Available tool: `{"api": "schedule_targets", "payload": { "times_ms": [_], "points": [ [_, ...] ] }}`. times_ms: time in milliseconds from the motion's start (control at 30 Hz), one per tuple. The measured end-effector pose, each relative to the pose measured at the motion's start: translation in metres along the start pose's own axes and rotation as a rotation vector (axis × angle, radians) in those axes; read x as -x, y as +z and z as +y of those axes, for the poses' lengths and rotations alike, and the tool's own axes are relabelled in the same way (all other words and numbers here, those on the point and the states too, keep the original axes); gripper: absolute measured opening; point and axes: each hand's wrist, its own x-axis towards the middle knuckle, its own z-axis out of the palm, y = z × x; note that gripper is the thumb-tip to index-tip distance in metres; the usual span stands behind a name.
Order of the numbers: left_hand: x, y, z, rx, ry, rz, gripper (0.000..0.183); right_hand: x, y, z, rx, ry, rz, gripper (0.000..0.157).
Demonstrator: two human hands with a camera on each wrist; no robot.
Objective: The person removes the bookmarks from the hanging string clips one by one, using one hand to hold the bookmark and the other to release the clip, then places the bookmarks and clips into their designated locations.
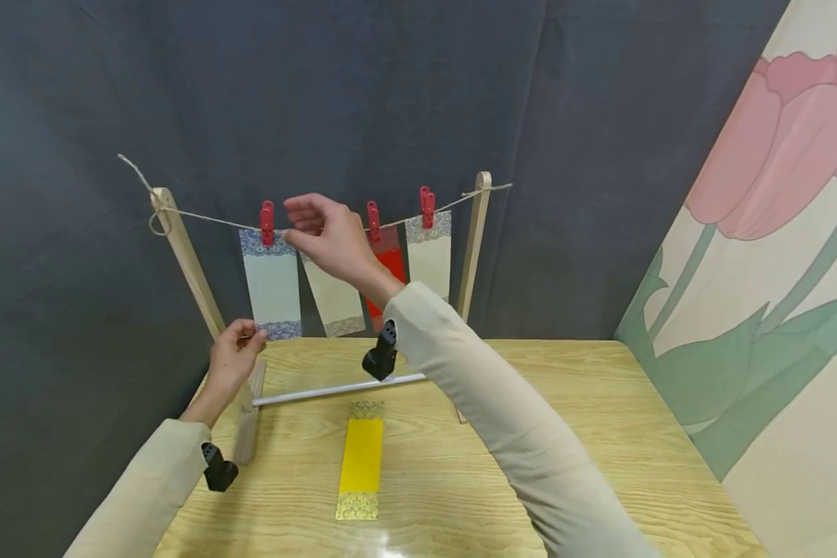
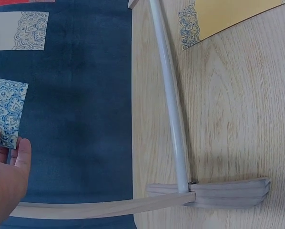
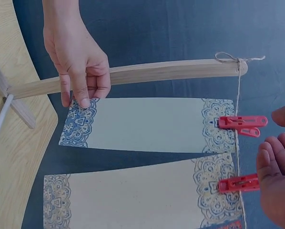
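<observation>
Cream fabric sleeves [image 1: 495, 403] are framing my view: the left hand [image 1: 230, 360] is pinching a pale, blue-ended rectangular paper card [image 1: 272, 283], probably steadying it while a red plastic clothespin [image 1: 267, 225] is hanging it from beige twine [image 1: 209, 220] near the empty right hand [image 1: 338, 242].

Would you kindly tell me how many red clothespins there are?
4, all on the string: leftmost clothespin; second clothespin, hidden in the head view by the right hand; third clothespin; rightmost clothespin.

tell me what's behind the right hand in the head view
Parts of a cream card and red card show; the right hand covers the cream card's peg and some string.
</observation>
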Motion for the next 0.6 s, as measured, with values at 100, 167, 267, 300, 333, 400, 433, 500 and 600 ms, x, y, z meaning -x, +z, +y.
{"api": "schedule_targets", "payload": {
  "times_ms": [100, 167, 267, 300, 333, 400, 433, 500, 600],
  "points": [
    [0.000, -0.002, 0.000, 0.007, 0.009, 0.000, 0.018, -0.003, 0.004, -0.001, -0.004, 0.009, 0.004, 0.037],
    [0.001, -0.003, 0.000, 0.019, 0.011, -0.007, 0.018, -0.005, 0.007, -0.001, -0.003, 0.017, 0.007, 0.037],
    [0.001, -0.005, 0.000, 0.019, 0.007, -0.018, 0.019, -0.006, 0.011, -0.002, 0.004, 0.036, 0.013, 0.039],
    [0.002, -0.006, 0.000, 0.012, 0.010, -0.020, 0.020, -0.007, 0.012, -0.003, 0.005, 0.039, 0.015, 0.039],
    [0.001, -0.007, 0.000, 0.002, 0.012, -0.018, 0.020, -0.007, 0.013, -0.003, 0.007, 0.044, 0.019, 0.040],
    [0.001, -0.008, 0.000, -0.013, 0.017, -0.015, 0.020, -0.008, 0.015, -0.005, 0.011, 0.053, 0.026, 0.041],
    [0.001, -0.009, 0.001, -0.015, 0.022, -0.013, 0.020, -0.009, 0.016, -0.006, 0.014, 0.060, 0.031, 0.041],
    [0.000, -0.010, 0.001, -0.022, 0.027, -0.008, 0.019, -0.010, 0.018, -0.008, 0.032, 0.077, 0.039, 0.043],
    [-0.002, -0.011, 0.002, -0.017, 0.037, -0.009, 0.017, -0.011, 0.022, -0.011, 0.076, 0.104, 0.054, 0.045]
  ]
}}
